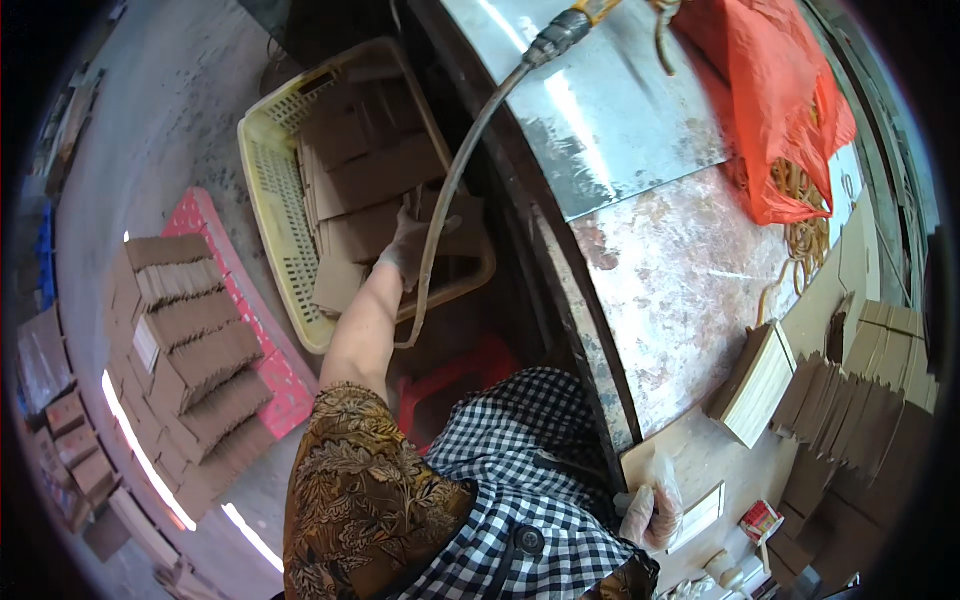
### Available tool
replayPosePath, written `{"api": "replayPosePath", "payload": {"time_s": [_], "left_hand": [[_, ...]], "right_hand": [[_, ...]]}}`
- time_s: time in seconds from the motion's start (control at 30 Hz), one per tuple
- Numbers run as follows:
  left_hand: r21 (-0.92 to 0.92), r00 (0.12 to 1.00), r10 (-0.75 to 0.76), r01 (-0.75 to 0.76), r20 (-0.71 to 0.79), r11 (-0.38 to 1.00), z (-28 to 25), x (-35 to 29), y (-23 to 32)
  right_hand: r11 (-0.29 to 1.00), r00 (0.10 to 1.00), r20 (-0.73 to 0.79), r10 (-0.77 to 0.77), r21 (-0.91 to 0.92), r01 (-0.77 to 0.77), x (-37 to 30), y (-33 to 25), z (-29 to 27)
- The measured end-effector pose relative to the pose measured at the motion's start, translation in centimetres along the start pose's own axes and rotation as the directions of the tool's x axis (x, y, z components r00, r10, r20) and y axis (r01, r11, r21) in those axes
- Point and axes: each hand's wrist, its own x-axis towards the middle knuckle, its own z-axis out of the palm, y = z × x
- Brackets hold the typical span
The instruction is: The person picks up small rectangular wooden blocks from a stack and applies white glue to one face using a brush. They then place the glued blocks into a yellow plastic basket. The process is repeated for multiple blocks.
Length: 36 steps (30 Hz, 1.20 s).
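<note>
My left hand (408, 245), in a thin pale glove, reaches down into a yellow plastic basket (262, 200) on the floor. Its fingers are spread against brown cardboard pieces (375, 180) stacked inside, and a hanging hose (445, 200) crosses in front of it. At the near table edge rests my right hand (652, 508), in a loose clear glove. Its fingers are curled, and whatever may be in them is hidden. Just beside it lies a flat white rectangular piece (697, 518) on a cardboard sheet (655, 450).
Flat cardboard stacks (200, 340) stand on a pink mat (290, 390) at left. A red stool (460, 375) is beneath me. On the metal table (670, 290) are a red plastic bag (770, 100), a bundle of cardboard strips (755, 385), more cardboard (840, 410) and a small red box (761, 522).
</note>
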Motion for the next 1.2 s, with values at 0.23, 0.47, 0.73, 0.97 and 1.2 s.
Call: {"api": "replayPosePath", "payload": {"time_s": [0.23,0.47,0.73,0.97,1.2], "left_hand": [[-0.717,0.967,-0.126,0.25,0.223,0.65,0.1,-3.9,-3.1],[-0.756,0.905,0.046,0.323,0.422,0.569,2.0,-5.8,-3.0],[-0.657,0.894,-0.413,0.419,0.177,0.626,0.4,-9.1,-3.8],[-0.622,0.935,-0.354,0.272,-0.008,0.734,-3.8,-5.7,-3.2],[-0.486,0.941,-0.283,0.162,-0.185,0.859,-4.8,-1.9,-5.2]], "right_hand": [[0.958,0.965,0.137,-0.226,-0.148,0.245,5.0,-3.4,-0.5],[0.986,0.971,0.207,-0.116,-0.097,0.138,4.7,-3.3,-2.3],[0.979,0.971,0.13,-0.199,-0.012,0.202,4.6,-2.2,-2.4],[0.971,0.956,0.169,-0.238,0.003,0.241,6.4,-3.3,-0.7],[0.996,0.995,0.052,-0.091,-0.008,0.091,1.1,-1.2,1.8]]}}
